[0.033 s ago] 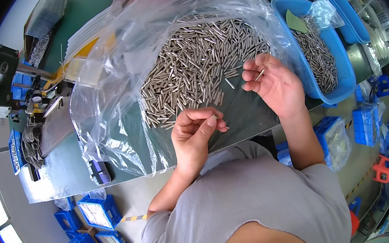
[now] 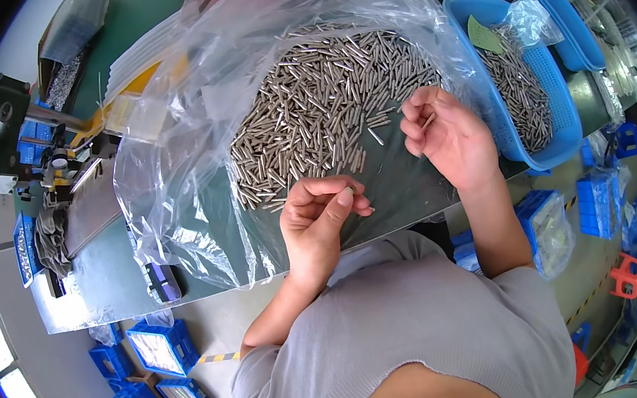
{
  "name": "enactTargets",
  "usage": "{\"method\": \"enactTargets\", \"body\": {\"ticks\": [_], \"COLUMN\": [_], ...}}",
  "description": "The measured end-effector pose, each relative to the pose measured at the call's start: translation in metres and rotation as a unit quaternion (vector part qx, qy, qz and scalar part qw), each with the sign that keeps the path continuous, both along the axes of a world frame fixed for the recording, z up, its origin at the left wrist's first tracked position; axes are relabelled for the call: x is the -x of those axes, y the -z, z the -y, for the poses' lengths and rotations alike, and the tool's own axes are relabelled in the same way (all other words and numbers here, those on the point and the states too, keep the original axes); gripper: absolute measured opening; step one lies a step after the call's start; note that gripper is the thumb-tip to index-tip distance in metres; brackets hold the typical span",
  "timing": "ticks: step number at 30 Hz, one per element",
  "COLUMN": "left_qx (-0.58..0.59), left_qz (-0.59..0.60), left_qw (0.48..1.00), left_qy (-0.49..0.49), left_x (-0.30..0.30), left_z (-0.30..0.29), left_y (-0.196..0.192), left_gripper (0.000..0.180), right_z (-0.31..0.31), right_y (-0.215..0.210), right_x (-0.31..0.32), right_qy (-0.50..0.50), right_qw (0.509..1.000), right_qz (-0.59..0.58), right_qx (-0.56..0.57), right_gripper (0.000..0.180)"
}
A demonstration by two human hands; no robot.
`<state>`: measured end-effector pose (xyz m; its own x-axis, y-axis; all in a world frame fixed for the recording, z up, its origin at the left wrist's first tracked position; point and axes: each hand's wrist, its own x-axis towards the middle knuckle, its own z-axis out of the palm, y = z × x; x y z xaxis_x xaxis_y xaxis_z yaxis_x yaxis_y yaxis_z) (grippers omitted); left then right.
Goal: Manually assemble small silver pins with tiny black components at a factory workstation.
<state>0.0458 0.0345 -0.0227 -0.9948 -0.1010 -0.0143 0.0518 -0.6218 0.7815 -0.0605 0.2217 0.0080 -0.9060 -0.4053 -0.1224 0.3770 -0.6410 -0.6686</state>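
Observation:
A large heap of small metal pins (image 2: 309, 113) lies spread on a clear plastic sheet (image 2: 205, 235) over the green table. My right hand (image 2: 453, 136) is raised palm up at the heap's right edge, fingers curled around a single metal pin (image 2: 427, 120). Nearer to me, at the heap's front edge, my left hand (image 2: 317, 219) has thumb and forefinger pinched together. Whatever sits between those fingertips is too small to make out. One loose bright pin (image 2: 376, 137) lies apart from the heap, between the two hands.
A blue basket (image 2: 564, 112) holding more pins, a green paper slip and a plastic bag stands right of the heap. Another blue basket (image 2: 579, 36) is behind it. At the left are a bench machine (image 2: 54, 150) and a purple-grey object (image 2: 161, 282) at the table edge.
The fingers of my right hand have curled in slightly around the pin, and that hand has shifted a little. My left hand looks unchanged.

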Motion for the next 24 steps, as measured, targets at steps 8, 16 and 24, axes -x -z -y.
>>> {"method": "enactTargets", "body": {"ticks": [8, 16, 24], "left_qx": [0.002, 0.010, 0.025], "left_qz": [0.020, 0.011, 0.010], "left_qw": [1.000, 1.000, 1.000], "left_qy": [-0.021, -0.020, -0.009], "left_x": [0.001, 0.002, 0.001], "left_z": [-0.001, -0.001, -0.002], "left_y": [-0.003, 0.000, 0.001], "left_gripper": [0.006, 0.008, 0.008], "right_z": [0.015, 0.011, 0.022], "right_y": [0.010, -0.004, -0.017], "right_x": [-0.007, -0.017, -0.028], "right_qy": [0.036, 0.008, -0.073], "right_qw": [0.621, 0.779, 0.824], "right_qz": [-0.443, -0.389, -0.385], "right_qx": [-0.646, -0.492, -0.408], "right_gripper": [0.016, 0.004, 0.006]}}
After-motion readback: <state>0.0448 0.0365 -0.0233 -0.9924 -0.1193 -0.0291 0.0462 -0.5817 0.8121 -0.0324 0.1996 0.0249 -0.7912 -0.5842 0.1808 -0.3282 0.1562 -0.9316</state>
